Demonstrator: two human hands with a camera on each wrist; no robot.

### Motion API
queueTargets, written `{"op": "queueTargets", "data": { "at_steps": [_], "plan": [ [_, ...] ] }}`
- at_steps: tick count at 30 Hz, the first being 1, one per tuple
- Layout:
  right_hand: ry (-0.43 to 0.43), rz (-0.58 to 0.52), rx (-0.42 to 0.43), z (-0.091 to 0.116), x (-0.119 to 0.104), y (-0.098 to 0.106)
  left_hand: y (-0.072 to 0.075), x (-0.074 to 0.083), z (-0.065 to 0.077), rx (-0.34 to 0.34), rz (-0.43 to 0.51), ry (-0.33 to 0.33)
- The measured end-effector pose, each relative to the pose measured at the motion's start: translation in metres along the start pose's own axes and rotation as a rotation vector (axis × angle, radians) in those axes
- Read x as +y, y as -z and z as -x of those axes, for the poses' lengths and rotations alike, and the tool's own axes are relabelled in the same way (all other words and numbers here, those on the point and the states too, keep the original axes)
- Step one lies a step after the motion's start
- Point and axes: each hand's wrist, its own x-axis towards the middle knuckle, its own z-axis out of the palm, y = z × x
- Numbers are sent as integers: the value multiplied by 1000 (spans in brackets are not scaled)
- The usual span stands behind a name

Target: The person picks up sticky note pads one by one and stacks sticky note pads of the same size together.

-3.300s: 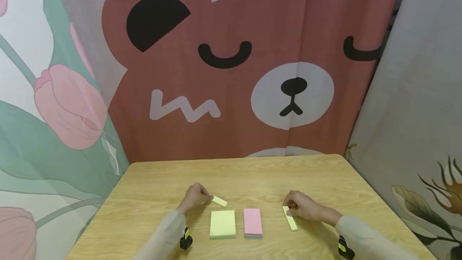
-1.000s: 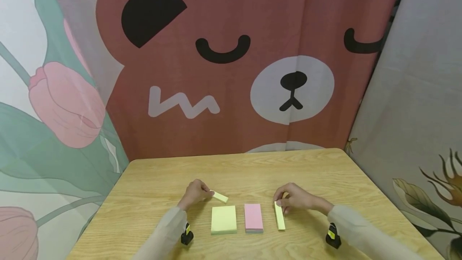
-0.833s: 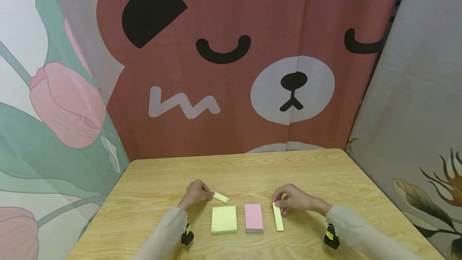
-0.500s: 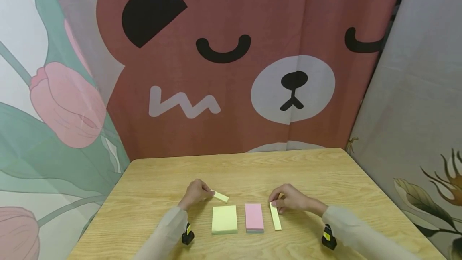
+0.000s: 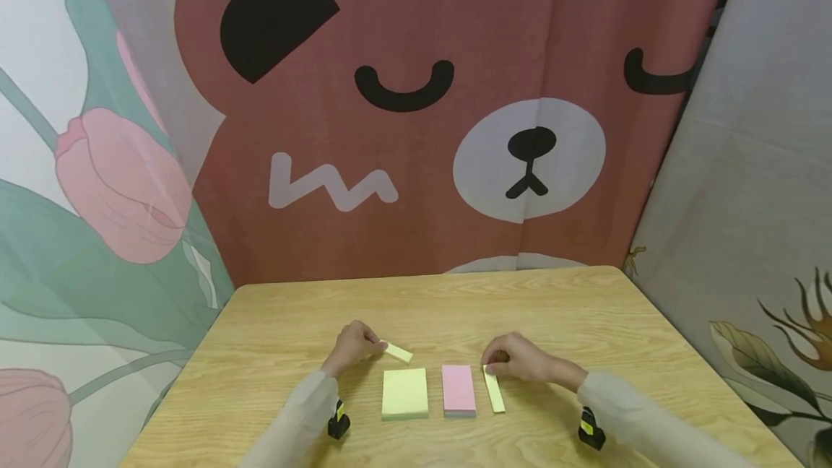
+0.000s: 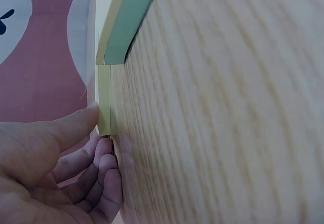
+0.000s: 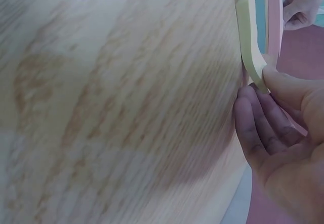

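With thumb and fingertips, my left hand (image 5: 354, 345) pinches the left end of a narrow pale-yellow sticky-note pad (image 5: 399, 352), which slants behind the square pad. My right hand (image 5: 520, 360) pinches the far end of a second narrow yellow sticky-note pad (image 5: 495, 392). That one lies lengthwise just right of the pink pad, and the right wrist view shows it bending up at the thumb (image 7: 286, 84). Between the hands sit a square yellow sticky-note pad (image 5: 405, 393), green at its lower edge, and a pink sticky-note pad (image 5: 458, 389) with a bluish lower layer (image 7: 258, 21).
The pads are on a light wooden table (image 5: 273, 352), with a narrow gap between the square and pink ones. A bear-print curtain (image 5: 416, 244) hangs behind the far edge. Flowered curtains (image 5: 747, 186) flank both sides. Each wrist carries a small black device (image 5: 591, 430).
My right hand has slid its narrow pad leftward over the table, bringing it close beside the pink pad. The left hand and its pad have stayed almost still.
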Motion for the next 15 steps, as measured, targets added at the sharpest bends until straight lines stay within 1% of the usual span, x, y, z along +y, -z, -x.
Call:
{"op": "queueTargets", "data": {
  "at_steps": [4,7,10,15],
  "plan": [
    [-6,39,-1,-2,0,-2,0,-1,0,3,5,-6],
    [-5,89,-1,-3,0,-3,-1,-2,0,8,-4,-9],
    [15,128,-4,-3,1,-4,0,-2,0,9,6,0],
    [35,156,-8,-1,2,-4,1,-1,2,17,9,-12]
  ]
}}
